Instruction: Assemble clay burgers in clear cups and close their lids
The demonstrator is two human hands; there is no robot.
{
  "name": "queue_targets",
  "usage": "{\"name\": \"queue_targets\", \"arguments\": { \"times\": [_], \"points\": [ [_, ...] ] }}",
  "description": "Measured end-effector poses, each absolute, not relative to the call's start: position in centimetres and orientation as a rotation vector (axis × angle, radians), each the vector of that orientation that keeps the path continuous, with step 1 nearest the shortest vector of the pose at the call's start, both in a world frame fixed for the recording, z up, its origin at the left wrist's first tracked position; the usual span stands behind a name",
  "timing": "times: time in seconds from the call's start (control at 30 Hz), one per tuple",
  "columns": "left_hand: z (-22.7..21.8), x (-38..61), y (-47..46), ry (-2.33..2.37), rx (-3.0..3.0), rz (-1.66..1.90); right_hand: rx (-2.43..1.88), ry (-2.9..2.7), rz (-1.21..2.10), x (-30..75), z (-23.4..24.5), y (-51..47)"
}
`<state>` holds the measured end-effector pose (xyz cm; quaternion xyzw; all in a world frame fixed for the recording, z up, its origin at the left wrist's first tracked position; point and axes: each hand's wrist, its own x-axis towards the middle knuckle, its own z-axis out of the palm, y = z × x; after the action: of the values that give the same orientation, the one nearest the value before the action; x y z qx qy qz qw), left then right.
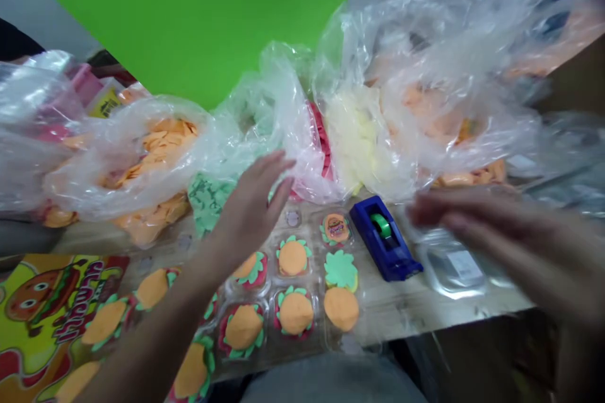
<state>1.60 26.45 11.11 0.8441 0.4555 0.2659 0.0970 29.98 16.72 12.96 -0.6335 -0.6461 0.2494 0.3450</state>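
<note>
My left hand (258, 201) is open, its fingers stretched toward the bags above the trays. It holds nothing that shows. My right hand (454, 214), smeared a little by motion, has straight fingers and a thumb apart below them, with nothing visible in it. It is just right of a blue tape dispenser (385, 239) with a green roll. Below my left hand, a clear plastic tray (314, 289) holds layered toy burgers. One burger (295, 312) has an orange top over green and red layers. In the right column, a green lettuce-shaped piece (341, 269) lies above an orange round piece (341, 310).
Clear bags line the back, with orange pieces (165, 145), green pieces (210, 198), red pieces (321, 138) and pale yellow pieces (359, 145). A printed burger card (42, 321) lies at left, clear containers (454, 264) at right. A green panel (212, 12) stands behind.
</note>
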Motion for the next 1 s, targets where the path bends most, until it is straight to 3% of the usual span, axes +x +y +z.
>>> {"name": "queue_targets", "arguments": {
  "times": [0.17, 0.23, 0.47, 0.77, 1.0],
  "points": [
    [6.2, 1.6, 18.9, 1.318, 2.573, 0.418, -1.766, -1.497, 1.332, 27.3, 4.3, 7.2],
    [4.1, 2.6, 17.3, 1.333, 2.595, 0.291, -1.721, -1.379, 1.461, 25.7, 1.9, 5.0],
    [1.7, 5.5, 16.2, 1.222, 2.660, 0.124, -1.721, -1.566, 1.099, 24.0, 0.0, 4.2],
    [3.2, 4.4, 15.1, 1.047, 2.391, -0.006, -1.831, -1.519, 1.049, 25.1, 1.1, 7.9],
    [8.6, 6.5, 23.4, 1.074, 2.397, 0.665, -1.666, -1.604, 0.986, 23.6, 2.9, 11.1]
  ]
}}
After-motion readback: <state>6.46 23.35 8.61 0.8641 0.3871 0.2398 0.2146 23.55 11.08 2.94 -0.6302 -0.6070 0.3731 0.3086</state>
